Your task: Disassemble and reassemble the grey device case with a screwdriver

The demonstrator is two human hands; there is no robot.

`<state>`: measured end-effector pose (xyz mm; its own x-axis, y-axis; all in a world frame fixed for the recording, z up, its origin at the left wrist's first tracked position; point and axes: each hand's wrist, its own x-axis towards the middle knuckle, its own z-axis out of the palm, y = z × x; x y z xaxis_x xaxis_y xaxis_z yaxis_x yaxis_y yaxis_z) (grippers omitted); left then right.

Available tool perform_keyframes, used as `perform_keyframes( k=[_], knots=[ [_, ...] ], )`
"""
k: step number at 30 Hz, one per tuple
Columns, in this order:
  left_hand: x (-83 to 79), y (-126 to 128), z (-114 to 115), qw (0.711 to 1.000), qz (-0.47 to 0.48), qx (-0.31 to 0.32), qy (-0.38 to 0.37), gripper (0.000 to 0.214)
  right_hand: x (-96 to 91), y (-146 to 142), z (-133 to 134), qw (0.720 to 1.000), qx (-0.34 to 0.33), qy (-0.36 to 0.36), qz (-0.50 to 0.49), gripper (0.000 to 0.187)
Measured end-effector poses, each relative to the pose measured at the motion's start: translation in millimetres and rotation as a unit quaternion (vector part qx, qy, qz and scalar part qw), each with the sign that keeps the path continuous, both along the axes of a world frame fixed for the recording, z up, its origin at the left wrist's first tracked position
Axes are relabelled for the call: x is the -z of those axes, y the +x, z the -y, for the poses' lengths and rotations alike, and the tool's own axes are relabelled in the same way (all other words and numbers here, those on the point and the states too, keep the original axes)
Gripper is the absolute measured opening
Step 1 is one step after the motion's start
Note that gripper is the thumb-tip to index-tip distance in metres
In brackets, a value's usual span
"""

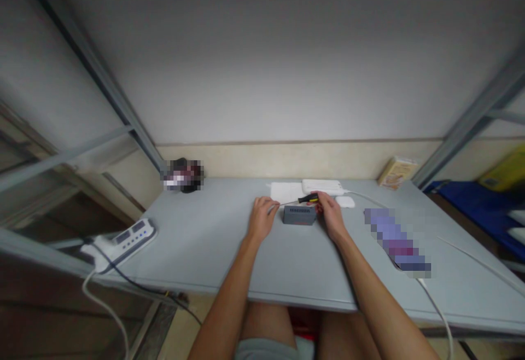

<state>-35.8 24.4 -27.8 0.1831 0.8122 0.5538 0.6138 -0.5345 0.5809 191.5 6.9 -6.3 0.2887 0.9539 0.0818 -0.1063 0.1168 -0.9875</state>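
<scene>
A small dark grey box [299, 216] with a row of ports on its front lies on the grey table [205, 245]. My right hand [330, 213] is closed round the black and yellow handle of a screwdriver [302, 199], just right of the box. The thin shaft points left towards my left hand [261, 219]. That hand rests on the table left of the box, fingers curled, and seems to pinch the shaft's tip.
A white sheet [287, 190], a flat white device [323, 186] and a small white object [345, 202] with a cable lie behind the box. A white power strip [123, 238] sits at the left edge. A tan box [396, 172] leans on the wall.
</scene>
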Motion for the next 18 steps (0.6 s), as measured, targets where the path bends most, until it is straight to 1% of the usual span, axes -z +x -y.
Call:
perform_keyframes(
  k=[2,6,12,18],
  knots=[
    [1.0,-0.6,-0.9,1.0,-0.001,0.005,-0.001,0.017,0.3,0.5,-0.5,1.0,0.008,0.003,0.004,0.058],
    [2.8,-1.9,-1.7,1.0,-0.003,-0.006,0.004,0.014,2.2,1.7,-2.5,0.999,0.03,0.016,-0.006,0.059],
    [2.2,-1.0,-0.5,1.0,-0.006,0.002,-0.003,0.013,1.3,0.0,-1.8,1.0,0.007,0.01,0.001,0.059],
    [1.9,-1.5,-1.5,1.0,-0.008,0.009,-0.003,0.018,-0.9,-0.6,-0.7,1.0,0.011,0.009,0.006,0.06]
  ],
)
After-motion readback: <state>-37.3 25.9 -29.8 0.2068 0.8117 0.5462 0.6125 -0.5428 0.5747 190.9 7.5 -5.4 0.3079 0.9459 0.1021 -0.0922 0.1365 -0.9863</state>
